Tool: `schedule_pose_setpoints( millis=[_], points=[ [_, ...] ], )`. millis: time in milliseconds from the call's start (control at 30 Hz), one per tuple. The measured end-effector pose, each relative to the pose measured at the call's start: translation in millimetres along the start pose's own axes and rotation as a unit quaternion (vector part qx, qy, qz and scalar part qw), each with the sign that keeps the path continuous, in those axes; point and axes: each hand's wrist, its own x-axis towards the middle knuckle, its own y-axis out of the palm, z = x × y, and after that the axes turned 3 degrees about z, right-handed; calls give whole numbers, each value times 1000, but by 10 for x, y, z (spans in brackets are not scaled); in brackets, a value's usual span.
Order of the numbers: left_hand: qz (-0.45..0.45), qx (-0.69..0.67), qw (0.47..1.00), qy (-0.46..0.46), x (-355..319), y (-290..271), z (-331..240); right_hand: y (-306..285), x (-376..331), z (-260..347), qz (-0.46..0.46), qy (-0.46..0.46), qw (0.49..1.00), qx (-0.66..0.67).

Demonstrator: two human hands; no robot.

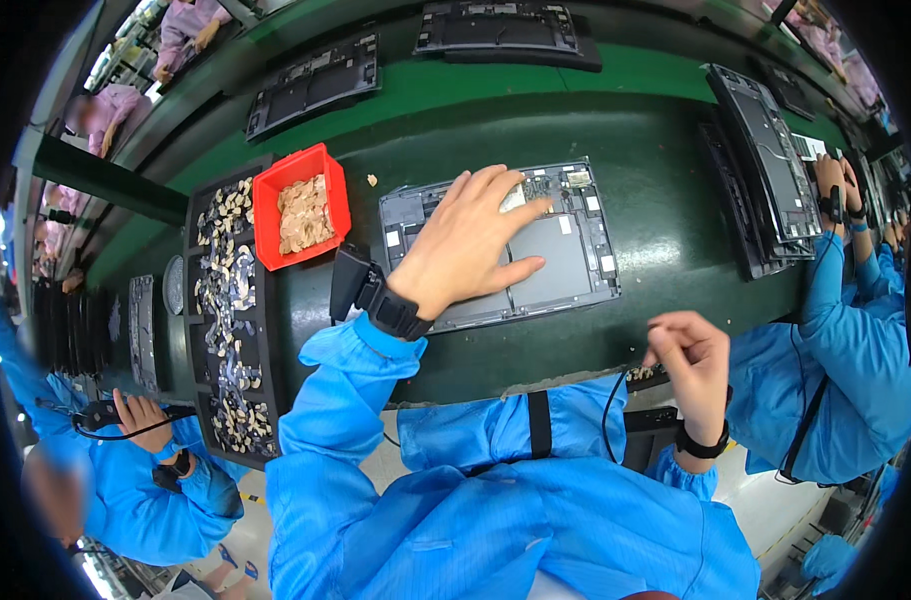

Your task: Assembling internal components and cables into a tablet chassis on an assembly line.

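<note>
- A dark green conveyor belt point(675, 160) runs across a factory line, with workers in blue smocks on either side.
- The right hand point(690, 355) is nearest, fingertips pinched together; whether anything sits between them I cannot tell.
- The left hand point(465, 240) lies flat, fingers spread, on a grey rectangular open device chassis point(565, 255) at the belt's middle.
- Beyond sits a glossy red plastic bin point(270, 215) of small tan pieces.

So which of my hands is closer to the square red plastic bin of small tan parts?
Left. Your left hand lies flat on the open grey device, just right of the red bin. Your right hand is raised near the table's front edge, far to the right.
</note>
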Motion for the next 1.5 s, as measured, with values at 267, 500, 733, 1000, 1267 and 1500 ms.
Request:
schedule_pose_setpoints(
  millis=[267, 500, 733, 1000, 1267, 1500],
  points=[
    [-1, 15, 1000, 6, 3, -24, 18, 521, 467, 134, 36, 11, 994, -99],
    [118, -26, 991, -61, -233, 9, -330, 496, 666, 202, 4, 15, 993, -120],
    [111, -52, 992, 25, -181, 56, -343, 545, 775, 139, -15, 12, 993, -120],
    [85, -81, 993, 14, -204, 165, -253, 597, 715, 124, -43, 62, 989, -129],
    [67, -65, 995, 24, -206, 180, -276, 616, 696, 98, -35, 54, 986, -155],
    [28, -66, 996, 44, -257, 179, -241, 651, 705, 42, -23, 29, 984, -174]
  ],
)
